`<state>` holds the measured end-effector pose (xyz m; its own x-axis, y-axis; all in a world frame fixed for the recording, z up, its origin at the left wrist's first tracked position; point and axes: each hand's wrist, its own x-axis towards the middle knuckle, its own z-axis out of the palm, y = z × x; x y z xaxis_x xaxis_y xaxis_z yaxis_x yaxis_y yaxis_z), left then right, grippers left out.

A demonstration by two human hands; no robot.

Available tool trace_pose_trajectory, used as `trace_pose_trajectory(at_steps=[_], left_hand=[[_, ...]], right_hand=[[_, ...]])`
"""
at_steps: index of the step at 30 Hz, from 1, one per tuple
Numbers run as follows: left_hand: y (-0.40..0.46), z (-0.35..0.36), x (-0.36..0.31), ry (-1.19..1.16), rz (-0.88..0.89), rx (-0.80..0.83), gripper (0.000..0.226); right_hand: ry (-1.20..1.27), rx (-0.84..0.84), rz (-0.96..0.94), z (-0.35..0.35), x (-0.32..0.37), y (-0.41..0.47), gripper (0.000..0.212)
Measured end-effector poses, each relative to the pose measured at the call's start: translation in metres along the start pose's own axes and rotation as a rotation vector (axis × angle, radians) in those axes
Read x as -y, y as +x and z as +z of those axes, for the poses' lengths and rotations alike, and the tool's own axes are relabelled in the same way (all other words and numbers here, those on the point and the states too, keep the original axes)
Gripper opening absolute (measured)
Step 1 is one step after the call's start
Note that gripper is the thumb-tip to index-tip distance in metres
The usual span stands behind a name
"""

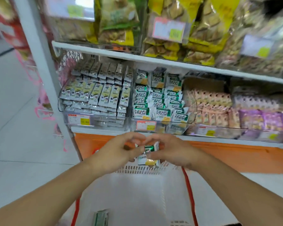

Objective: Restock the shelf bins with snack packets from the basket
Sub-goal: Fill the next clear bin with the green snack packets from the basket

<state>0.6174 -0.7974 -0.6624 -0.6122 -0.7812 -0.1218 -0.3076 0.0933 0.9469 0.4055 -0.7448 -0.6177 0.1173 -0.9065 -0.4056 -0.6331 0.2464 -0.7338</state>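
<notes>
Both my hands meet in front of the shelf, above the far end of the white basket (pixel 137 170). My left hand (pixel 119 150) and my right hand (pixel 170 150) together pinch a green-and-white snack packet (pixel 147 154), which hangs upright between the fingers. Just above and behind them stands the clear shelf bin (pixel 162 126) filled with several matching green-and-white packets (pixel 160 101). One greenish packet (pixel 100 217) lies on the basket's bottom near me.
A clear bin of silver and yellow packets (pixel 96 95) stands left of the green one. Pink packets (pixel 211 108) and purple packets (pixel 260 119) fill bins to the right. Large yellow bags (pixel 178 30) crowd the upper shelf. The basket has red handles (pixel 189 190). An orange base panel (pixel 235 157) runs below the shelf.
</notes>
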Motion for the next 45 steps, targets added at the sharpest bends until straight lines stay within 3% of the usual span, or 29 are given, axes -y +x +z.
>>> trace_pose_trajectory(at_steps=[3, 7, 9, 13, 17, 23, 28, 35, 41, 45], left_hand=[[0.009, 0.0, -0.03, 0.061, 0.03, 0.011, 0.033], [0.037, 0.002, -0.063, 0.203, 0.058, -0.12, 0.035], [0.059, 0.0, -0.078, 0.243, 0.087, -0.183, 0.032], [0.122, -0.012, -0.099, 0.484, 0.132, -0.346, 0.034], [0.191, -0.021, -0.101, 0.635, 0.163, -0.409, 0.037], [0.258, -0.026, -0.097, 0.787, 0.296, -0.476, 0.04], [0.288, -0.028, -0.085, 0.815, 0.279, -0.449, 0.037], [0.298, -0.026, -0.067, 1.029, 0.281, -0.512, 0.039], [0.283, -0.026, -0.073, 1.041, 0.276, -0.498, 0.052], [0.246, -0.025, -0.084, 0.976, 0.284, -0.439, 0.042]], right_hand=[[0.197, -0.174, -0.025, -0.019, 0.003, -0.017, 0.027], [0.38, -0.266, -0.05, -0.04, 0.002, -0.018, 0.021], [0.264, -0.352, -0.072, -0.057, -0.003, -0.011, 0.032], [-0.302, -0.663, -0.047, -0.091, -0.03, 0.011, 0.075], [-0.483, -0.57, 0.028, -0.097, -0.062, 0.033, 0.098], [-0.495, -0.582, 0.043, -0.096, -0.072, 0.042, 0.101], [-0.535, -0.586, 0.08, -0.094, -0.065, 0.043, 0.101], [-0.496, -0.569, 0.072, -0.092, -0.065, 0.044, 0.104], [-0.464, -0.572, 0.02, -0.095, -0.066, 0.04, 0.102], [-0.379, -0.593, -0.019, -0.096, -0.063, 0.034, 0.098]])
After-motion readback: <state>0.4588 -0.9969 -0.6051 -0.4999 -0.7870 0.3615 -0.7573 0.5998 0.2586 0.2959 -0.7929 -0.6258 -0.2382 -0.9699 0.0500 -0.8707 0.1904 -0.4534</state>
